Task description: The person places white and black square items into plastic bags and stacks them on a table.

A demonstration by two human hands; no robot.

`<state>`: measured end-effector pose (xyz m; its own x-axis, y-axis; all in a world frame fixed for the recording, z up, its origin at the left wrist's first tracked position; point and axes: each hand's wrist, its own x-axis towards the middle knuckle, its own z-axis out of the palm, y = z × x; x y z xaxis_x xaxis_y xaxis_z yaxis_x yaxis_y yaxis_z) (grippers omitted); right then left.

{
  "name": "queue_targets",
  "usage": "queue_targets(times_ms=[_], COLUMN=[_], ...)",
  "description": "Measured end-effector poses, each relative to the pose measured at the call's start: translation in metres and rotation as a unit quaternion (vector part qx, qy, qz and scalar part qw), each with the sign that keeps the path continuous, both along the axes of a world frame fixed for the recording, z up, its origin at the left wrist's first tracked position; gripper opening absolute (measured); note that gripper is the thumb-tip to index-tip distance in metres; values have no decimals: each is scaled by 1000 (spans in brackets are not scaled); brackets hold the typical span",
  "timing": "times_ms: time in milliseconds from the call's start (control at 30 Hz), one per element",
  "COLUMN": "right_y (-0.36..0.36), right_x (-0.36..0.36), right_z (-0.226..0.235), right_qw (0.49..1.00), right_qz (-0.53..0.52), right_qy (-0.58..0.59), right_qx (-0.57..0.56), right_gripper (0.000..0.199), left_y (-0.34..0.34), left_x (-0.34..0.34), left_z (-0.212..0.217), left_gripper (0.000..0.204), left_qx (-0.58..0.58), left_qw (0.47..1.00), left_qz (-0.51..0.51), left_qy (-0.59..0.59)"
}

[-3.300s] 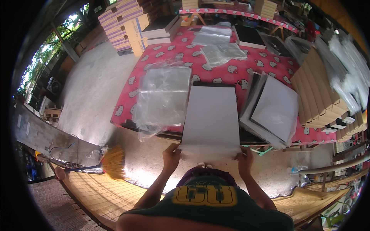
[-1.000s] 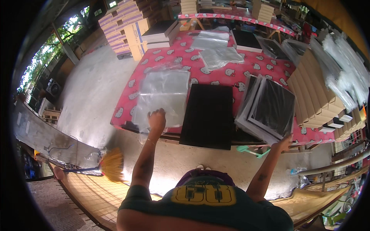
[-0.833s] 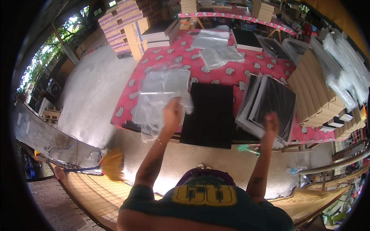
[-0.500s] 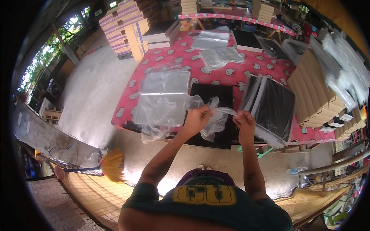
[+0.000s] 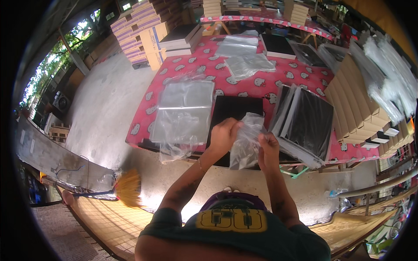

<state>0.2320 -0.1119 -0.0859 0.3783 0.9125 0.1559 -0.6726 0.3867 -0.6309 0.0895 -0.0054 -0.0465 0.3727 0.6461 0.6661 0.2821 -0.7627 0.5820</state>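
Observation:
Between my two hands hangs a crumpled clear plastic bag (image 5: 246,150). My left hand (image 5: 225,134) is closed on its left side, and my right hand (image 5: 268,145) pinches its right side. Under the bag, at the table's near edge, lies a flat black panel (image 5: 239,105), partly hidden by the bag and my hands. Left of the panel is a stack of clear plastic bags (image 5: 185,108), with loose film hanging over the edge. On the right, several black panels in clear plastic (image 5: 308,124) overlap in a pile.
A pink patterned cloth (image 5: 187,65) covers the table. More clear bags (image 5: 248,65) and a black-topped stack (image 5: 278,45) lie farther back. Cardboard pieces (image 5: 355,100) and plastic-wrapped bundles (image 5: 383,74) stand at right. Stacked boxes (image 5: 148,39) rise behind left; a broom (image 5: 127,188) lies lower left.
My hands have come closer together, the right one moving left and slightly down. The bag, stretched in a strand between them before, now hangs wider and more spread out.

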Motion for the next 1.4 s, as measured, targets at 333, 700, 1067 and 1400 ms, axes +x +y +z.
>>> queue_targets(times_ms=[333, 700, 1067, 1400], right_y=[-25, -22, -25, -44], right_x=[30, 49, 105, 92], right_z=[15, 77, 18, 25], right_qw=[978, 542, 891, 884], right_qz=[195, -108, 54, 318], right_qy=[59, -817, -448, -338], right_qx=[-41, -165, -39, -63], right_gripper=[36, 29, 39, 35], left_y=[-28, 5, -25, -17], left_x=[-42, -54, -71, -80], left_z=[-4, 26, 47, 43], left_gripper=[23, 31, 32, 22], left_qx=[80, -58, -560, -664], left_qw=[972, 948, 785, 586], left_qz=[-113, -9, -258, -396], left_qy=[188, 313, -63, -241])
